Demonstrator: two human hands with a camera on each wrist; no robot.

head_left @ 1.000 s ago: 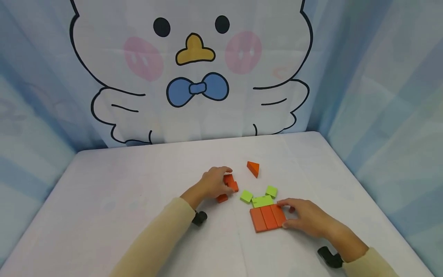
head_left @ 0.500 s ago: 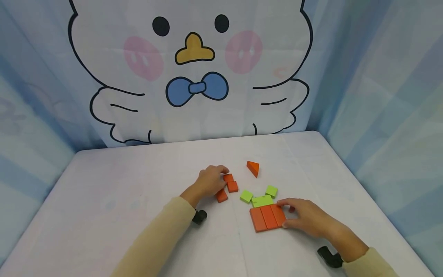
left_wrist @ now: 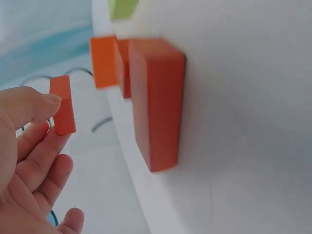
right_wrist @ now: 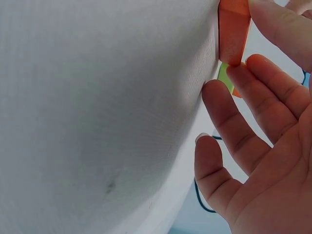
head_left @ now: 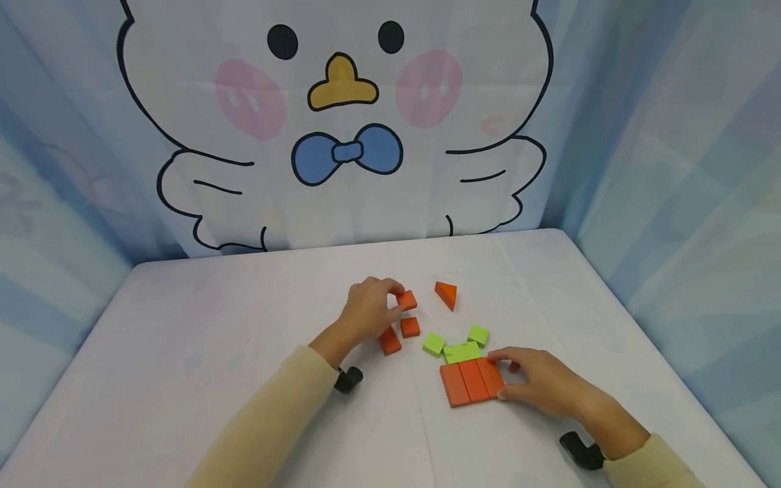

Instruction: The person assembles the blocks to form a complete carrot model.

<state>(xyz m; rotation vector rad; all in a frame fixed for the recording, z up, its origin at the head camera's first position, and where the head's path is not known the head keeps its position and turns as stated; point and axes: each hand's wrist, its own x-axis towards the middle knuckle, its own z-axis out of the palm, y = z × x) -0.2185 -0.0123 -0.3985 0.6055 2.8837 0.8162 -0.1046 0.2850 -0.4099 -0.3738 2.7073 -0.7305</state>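
Note:
My left hand (head_left: 366,308) pinches a small orange-red block (head_left: 407,299) between thumb and fingers. In the left wrist view that block (left_wrist: 64,109) is raised off the table. Near the hand lie another small orange-red block (head_left: 410,327) and a longer orange-red block (head_left: 390,341). My right hand (head_left: 539,381) holds the right-hand block (head_left: 491,377) of three flat orange-red blocks set side by side, thumb at its near end and a fingertip at its far end. A light green oblong block (head_left: 462,352) adjoins the far side of this row.
Two small green blocks, one left (head_left: 434,344) and one right (head_left: 478,335), sit by the far corners of the oblong one. An orange triangular block (head_left: 447,295) lies farther back. The white table (head_left: 183,379) ends at a curtain (head_left: 348,210) with a cartoon figure.
My left hand has shifted slightly away from me, taking the small orange-red block off its spot beside the other small one. My right hand stays put.

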